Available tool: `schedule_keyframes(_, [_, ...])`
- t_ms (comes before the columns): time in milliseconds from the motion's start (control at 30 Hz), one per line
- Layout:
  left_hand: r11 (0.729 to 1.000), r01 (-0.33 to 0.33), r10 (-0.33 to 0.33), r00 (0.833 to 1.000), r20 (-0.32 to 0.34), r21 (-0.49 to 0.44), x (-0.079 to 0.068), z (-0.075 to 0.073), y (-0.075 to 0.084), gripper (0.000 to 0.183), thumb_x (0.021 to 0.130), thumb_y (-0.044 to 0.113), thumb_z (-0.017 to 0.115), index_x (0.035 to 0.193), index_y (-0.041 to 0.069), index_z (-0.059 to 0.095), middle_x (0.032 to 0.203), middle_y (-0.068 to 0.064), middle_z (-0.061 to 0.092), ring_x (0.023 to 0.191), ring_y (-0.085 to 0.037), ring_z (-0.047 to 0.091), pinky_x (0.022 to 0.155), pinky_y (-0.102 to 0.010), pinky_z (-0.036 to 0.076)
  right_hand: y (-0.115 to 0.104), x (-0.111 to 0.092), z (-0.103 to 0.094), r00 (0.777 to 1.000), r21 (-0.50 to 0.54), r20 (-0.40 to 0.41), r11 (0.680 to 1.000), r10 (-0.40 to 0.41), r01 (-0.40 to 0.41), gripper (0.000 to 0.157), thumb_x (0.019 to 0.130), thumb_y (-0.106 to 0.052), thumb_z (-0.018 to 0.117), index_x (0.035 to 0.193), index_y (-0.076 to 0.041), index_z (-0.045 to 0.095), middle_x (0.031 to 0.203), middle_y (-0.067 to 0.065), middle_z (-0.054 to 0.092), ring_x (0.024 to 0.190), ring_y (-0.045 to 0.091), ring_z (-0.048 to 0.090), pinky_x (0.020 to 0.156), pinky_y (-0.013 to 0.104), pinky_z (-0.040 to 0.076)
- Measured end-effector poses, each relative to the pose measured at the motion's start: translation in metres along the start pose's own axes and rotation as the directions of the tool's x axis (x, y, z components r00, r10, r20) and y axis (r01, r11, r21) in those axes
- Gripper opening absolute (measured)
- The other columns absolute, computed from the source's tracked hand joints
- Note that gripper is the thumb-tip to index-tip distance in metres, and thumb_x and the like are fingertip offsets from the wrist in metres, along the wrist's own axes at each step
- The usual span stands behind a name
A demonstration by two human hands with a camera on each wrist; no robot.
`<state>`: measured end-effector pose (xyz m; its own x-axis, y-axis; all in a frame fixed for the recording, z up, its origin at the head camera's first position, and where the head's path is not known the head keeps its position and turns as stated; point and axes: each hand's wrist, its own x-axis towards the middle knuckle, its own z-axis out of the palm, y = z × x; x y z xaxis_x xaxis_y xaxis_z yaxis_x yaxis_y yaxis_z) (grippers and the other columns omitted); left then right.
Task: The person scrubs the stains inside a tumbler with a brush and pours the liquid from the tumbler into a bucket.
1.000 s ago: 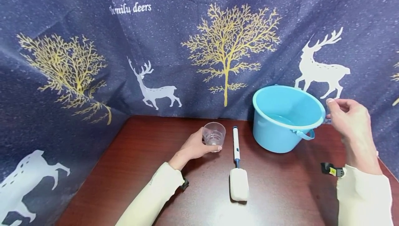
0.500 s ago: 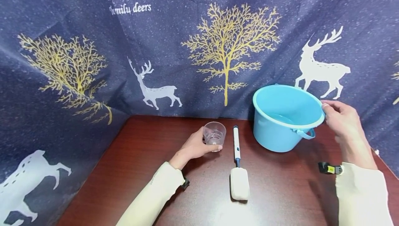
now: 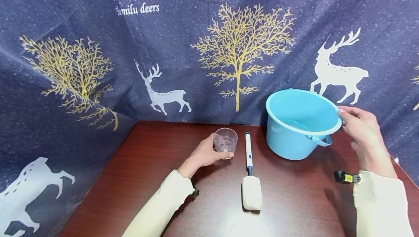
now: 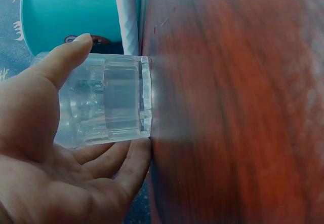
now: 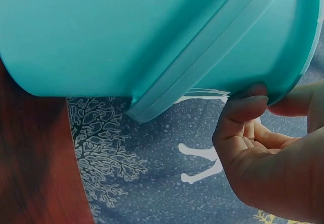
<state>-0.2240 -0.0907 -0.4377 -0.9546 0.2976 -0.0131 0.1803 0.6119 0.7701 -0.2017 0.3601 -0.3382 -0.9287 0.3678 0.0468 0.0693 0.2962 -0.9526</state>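
My left hand curls round a clear cup, thumb on the near side and fingers on the far side. In the left wrist view the cup stands with its base at the table surface. My right hand pinches the right rim of a light blue bucket. The right wrist view has my thumb and fingers at the bucket's edge. Between cup and bucket lies a sponge brush, its white head toward me and its white-and-blue handle pointing away.
The dark red-brown table carries all of these. Behind it hangs a blue cloth printed with deer and trees, close to the bucket's back. The bucket's handle hangs down at its front right.
My right hand has moved left from beside the bucket and taken hold of its rim, where it has stayed for the last half second. The left hand and cup have hardly moved.
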Motion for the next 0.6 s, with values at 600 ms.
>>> schedule_keyframes(600, [1.0, -0.015, 0.015, 1.0, -0.024, -0.002, 0.0003, -0.0007, -0.0009, 0.074, 0.079, 0.05, 0.093, 0.135, 0.016, 0.059, 0.116, -0.002, 0.068, 0.108, -0.019, 0.065, 0.092, -0.039, 0.056, 0.0006, 0.0018, 0.006, 0.998, -0.006, -0.055, 1.0, -0.03, 0.03, 0.009, 0.108, -0.021, 0.056, 0.111, -0.022, 0.065, 0.079, -0.026, 0.065, 0.075, -0.006, 0.058, 0.063, 0.011, 0.05])
